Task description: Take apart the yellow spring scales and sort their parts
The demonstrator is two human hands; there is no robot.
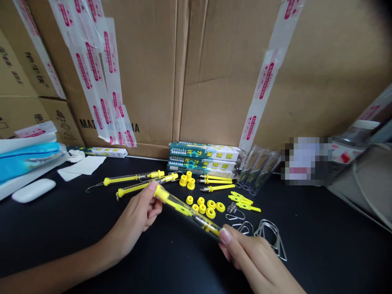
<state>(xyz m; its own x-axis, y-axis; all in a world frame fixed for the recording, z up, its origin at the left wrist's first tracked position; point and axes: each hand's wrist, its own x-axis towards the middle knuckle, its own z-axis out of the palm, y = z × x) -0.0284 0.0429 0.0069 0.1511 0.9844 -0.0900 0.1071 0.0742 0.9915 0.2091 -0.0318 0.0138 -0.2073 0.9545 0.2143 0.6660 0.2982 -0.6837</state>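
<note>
A clear tube spring scale with yellow parts and a spring inside slants between my two hands. My left hand pinches its yellow cap at the upper left end. Around the lower right end, the fingers of my right hand are closed. Just beyond my left hand lie two assembled spring scales with yellow ends; one has a wire hook showing. Several small yellow caps and rings sit behind the held tube. Near my right hand are bent wire hooks and small coiled springs.
Printed boxes are stacked against a large cardboard carton. Clear empty tubes stand right of them. Yellow rods and flat yellow pieces lie mid-table. A white mouse-shaped object and paper tissue are at left.
</note>
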